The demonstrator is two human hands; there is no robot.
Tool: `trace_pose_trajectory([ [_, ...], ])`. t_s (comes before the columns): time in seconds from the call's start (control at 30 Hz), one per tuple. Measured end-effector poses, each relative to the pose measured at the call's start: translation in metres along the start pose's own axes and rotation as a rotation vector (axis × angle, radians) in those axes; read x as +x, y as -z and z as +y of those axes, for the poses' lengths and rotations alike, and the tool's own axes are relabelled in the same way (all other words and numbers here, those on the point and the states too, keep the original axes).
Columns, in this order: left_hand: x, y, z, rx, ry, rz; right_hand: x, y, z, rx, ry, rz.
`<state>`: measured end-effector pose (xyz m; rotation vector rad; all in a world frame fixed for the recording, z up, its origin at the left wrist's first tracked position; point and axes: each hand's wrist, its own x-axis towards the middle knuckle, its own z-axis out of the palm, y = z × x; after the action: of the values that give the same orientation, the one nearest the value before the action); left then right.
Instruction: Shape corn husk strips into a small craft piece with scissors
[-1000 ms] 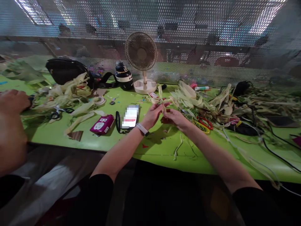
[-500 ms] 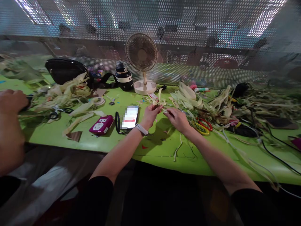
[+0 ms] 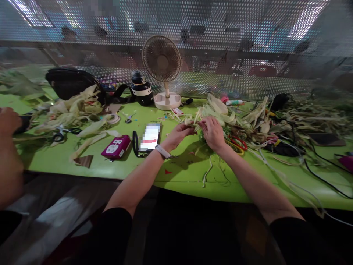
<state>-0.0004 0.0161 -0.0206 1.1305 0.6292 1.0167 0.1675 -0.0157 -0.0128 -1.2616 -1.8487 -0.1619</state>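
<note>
Both my hands meet above the green table [image 3: 176,173], around a small bundle of pale corn husk [image 3: 190,121]. My left hand [image 3: 180,133], with a light watch band at the wrist, pinches the bundle from the left. My right hand [image 3: 213,133] closes its fingertips on the husk from the right; the fingers partly hide what they grip. Loose husk strips [image 3: 207,171] lie on the table below my right hand. Scissors with red and yellow handles [image 3: 238,144] rest just right of it. A lit phone [image 3: 150,137] lies left of my left wrist.
A white fan [image 3: 162,62] and a black bottle [image 3: 141,90] stand behind my hands. A purple box [image 3: 116,147], more scissors [image 3: 62,134] and a husk pile [image 3: 79,105] lie leftward. Husks [image 3: 317,119] and cables [image 3: 325,180] spread rightward. Another person's arm [image 3: 9,158] is at far left.
My right hand has moved slightly up and turned, with its fingers now against the husk bundle. My left hand stays on the bundle. The whole view has shifted slightly.
</note>
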Motion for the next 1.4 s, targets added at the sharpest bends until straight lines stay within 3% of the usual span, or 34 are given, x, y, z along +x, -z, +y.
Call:
trace_pose_trajectory([
  [0.23, -0.002, -0.001, 0.002, 0.038, -0.060, -0.065, 0.000, 0.003, -0.010, 0.308, -0.253, -0.033],
  [0.4, -0.007, -0.005, 0.007, 0.083, -0.163, 0.000, 0.001, 0.004, -0.018, 0.606, -0.459, -0.092],
  [0.93, -0.003, -0.006, 0.004, 0.006, -0.174, 0.000, 0.001, -0.003, -0.014, 0.756, -0.546, -0.105],
  [1.2, 0.000, 0.001, 0.007, -0.088, -0.116, 0.171, -0.001, -0.003, -0.017, 0.742, -0.462, -0.116],
  [1.3, 0.000, 0.001, 0.005, -0.095, -0.118, 0.181, -0.004, -0.004, -0.015, 0.542, -0.328, -0.057],
  [1.4, 0.002, 0.001, 0.001, -0.070, -0.137, 0.198, -0.007, -0.005, -0.010, 0.209, -0.107, -0.068],
])
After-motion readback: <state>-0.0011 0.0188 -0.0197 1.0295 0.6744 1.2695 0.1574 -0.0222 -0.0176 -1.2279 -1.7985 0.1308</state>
